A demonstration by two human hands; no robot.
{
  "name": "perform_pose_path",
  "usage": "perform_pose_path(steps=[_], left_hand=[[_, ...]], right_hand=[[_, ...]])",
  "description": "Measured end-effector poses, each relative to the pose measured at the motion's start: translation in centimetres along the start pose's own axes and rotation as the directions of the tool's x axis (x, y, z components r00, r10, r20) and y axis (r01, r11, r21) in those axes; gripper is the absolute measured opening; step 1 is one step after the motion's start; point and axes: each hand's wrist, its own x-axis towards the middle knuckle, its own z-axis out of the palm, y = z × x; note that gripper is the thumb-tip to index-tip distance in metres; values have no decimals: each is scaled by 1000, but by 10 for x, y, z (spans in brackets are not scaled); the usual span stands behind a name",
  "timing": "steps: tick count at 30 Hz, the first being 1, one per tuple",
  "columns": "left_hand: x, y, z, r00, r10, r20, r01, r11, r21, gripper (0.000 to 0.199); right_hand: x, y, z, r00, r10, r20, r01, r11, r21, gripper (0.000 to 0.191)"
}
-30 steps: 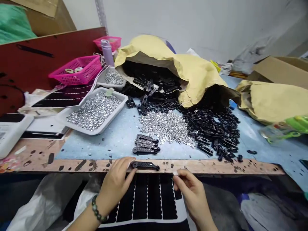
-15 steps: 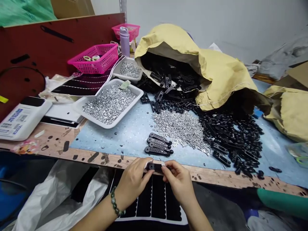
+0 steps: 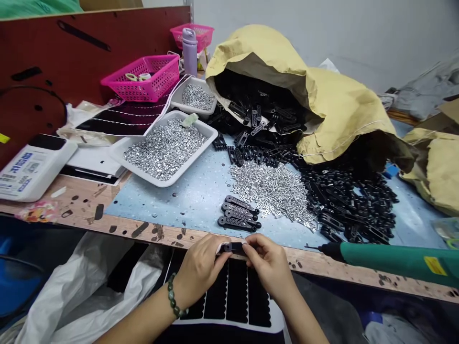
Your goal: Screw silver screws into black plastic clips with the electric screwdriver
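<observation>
At the table's front edge, my left hand (image 3: 201,262) and my right hand (image 3: 269,263) hold a small black plastic link (image 3: 234,247) level between them. My left thumb and fingers pinch its rounded end, with a bit of white at the fingertips. Its other end sits in my right fingertips, partly hidden. Just beyond lie several similar black links (image 3: 238,213) in a neat stack. Below my hands is a white-backed sheet of black scalloped strips (image 3: 236,296). To the right, a green power screwdriver (image 3: 390,262) points its bit toward my right hand.
Loose silver screws and nuts (image 3: 283,191) lie mid-table beside a heap of black parts (image 3: 347,205). Yellow paper sacks (image 3: 347,105) spill more parts. A white tray (image 3: 167,180) of small metal pieces, pink baskets (image 3: 143,91) and a white scale (image 3: 36,167) stand left.
The green screwdriver has come further into view, moving up and left on the right side. Both hands keep their grip on the link, nearly unmoved. The view has shifted slightly.
</observation>
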Motion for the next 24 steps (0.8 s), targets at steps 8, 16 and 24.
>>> perform_pose_path(steps=[8, 16, 24], left_hand=[[3, 0, -1, 997, 58, 51, -57, 998, -3, 19], [2, -4, 1, 991, 109, 82, -112, 993, 31, 26], [4, 0, 1, 993, 102, 61, -104, 994, 34, 19]], right_hand=[[6, -4, 0, 995, -95, 30, 99, 957, -272, 13], [-12, 10, -2, 869, -448, -211, 219, 730, -647, 23], [-45, 40, 8, 799, -584, -145, 326, 622, -712, 47]])
